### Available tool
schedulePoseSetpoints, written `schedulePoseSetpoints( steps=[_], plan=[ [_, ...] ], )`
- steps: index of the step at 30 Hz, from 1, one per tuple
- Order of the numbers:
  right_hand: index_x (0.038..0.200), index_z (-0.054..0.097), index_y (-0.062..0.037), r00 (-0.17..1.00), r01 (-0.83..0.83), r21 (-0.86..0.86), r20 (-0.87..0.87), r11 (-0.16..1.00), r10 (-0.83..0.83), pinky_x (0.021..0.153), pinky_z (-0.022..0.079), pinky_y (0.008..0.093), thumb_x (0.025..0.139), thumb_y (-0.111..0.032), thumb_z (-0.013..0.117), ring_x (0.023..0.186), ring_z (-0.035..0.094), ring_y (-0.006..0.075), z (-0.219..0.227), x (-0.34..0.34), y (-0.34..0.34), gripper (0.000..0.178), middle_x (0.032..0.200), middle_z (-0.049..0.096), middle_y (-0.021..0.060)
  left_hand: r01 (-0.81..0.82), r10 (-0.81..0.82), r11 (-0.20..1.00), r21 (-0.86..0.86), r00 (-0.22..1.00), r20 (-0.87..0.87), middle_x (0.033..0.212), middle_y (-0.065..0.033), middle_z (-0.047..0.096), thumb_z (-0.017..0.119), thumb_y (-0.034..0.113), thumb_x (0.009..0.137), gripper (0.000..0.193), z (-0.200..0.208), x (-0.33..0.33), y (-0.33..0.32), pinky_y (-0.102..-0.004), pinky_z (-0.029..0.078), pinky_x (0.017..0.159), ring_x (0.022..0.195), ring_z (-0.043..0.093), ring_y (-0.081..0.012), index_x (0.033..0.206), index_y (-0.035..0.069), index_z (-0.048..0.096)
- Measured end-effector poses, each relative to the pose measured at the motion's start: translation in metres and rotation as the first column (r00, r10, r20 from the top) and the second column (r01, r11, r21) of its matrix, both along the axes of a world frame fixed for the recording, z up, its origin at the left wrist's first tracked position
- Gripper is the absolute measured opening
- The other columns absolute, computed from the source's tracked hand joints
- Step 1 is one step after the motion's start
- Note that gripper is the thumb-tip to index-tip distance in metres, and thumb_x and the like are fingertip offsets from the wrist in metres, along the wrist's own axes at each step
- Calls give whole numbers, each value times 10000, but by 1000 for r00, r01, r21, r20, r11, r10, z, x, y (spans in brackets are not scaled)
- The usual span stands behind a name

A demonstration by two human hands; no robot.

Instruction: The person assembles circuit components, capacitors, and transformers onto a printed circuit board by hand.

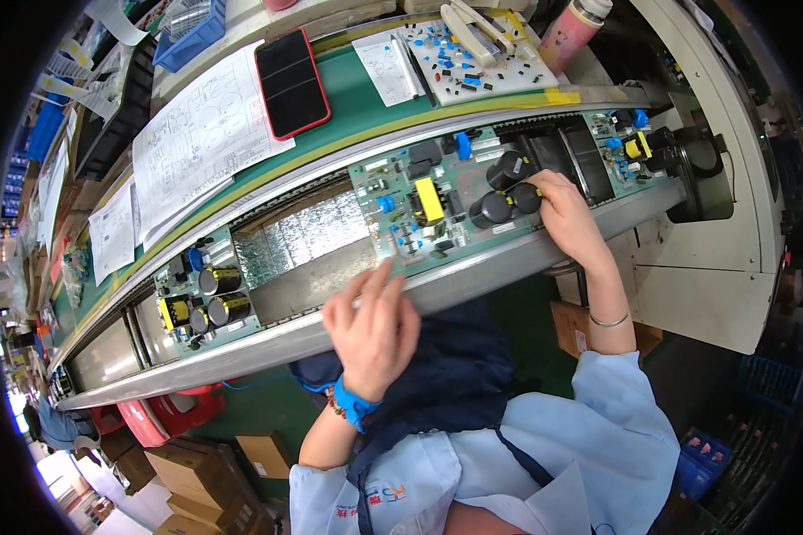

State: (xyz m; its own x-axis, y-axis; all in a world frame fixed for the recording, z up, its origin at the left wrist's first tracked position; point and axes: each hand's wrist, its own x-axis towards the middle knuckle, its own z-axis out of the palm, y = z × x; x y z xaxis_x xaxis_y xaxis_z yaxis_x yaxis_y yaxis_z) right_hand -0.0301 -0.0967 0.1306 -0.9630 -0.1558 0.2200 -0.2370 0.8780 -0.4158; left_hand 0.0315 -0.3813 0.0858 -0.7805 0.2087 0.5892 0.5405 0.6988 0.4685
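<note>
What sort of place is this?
It looks like a factory workshop where electronics are put together. You can tell from the circuit boards sitting along a long metal track, and the white tray scattered with tiny loose parts.

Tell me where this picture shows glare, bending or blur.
Head view: front metal rail bows slightly; head view: silvery surface beside the middle circuit board glints; head view: bright patch at lower left is washed out; head view: far left background is small and hard to make out.
</note>
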Motion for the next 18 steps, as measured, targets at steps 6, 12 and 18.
schedulePoseSetpoints(
  steps=[6, 12, 18],
  plan=[
    [958, 607, 28, 988, -130, -16, 87, 991, 131, 861, 375, 381, 769, 11, 412, 935, 504, 301, -3, -1, -30, 272, 970, 568, 122, -372, 389, 909, -186, 919, 63, 1089, -50, 634, 619, 115, 784, 276, -13, 8, -48, -372, 313, 895, 992, 539, -257, 1052, 60, 583],
    [988, 605, 20, 970, -221, -13, 101, 975, 221, 870, 368, 386, 769, -3, 422, 955, 500, 294, -8, -2, -49, 287, 1003, 561, 112, -322, 361, 908, -268, 926, 108, 1042, -87, 634, 586, 141, 839, 252, -14, 10, -71, -387, 318, 913, 1079, 557, -245, 1059, 20, 567],
    [1020, 562, 54, 958, -246, 31, 158, 969, 238, 915, 372, 389, 751, 16, 408, 1011, 500, 308, 2, -3, -59, 313, 1042, 539, 158, -319, 383, 887, -334, 912, 148, 1028, -126, 632, 570, 194, 867, 294, -18, 9, -74, -396, 316, 913, 1092, 552, -252, 1087, -1, 558]
  ],
)
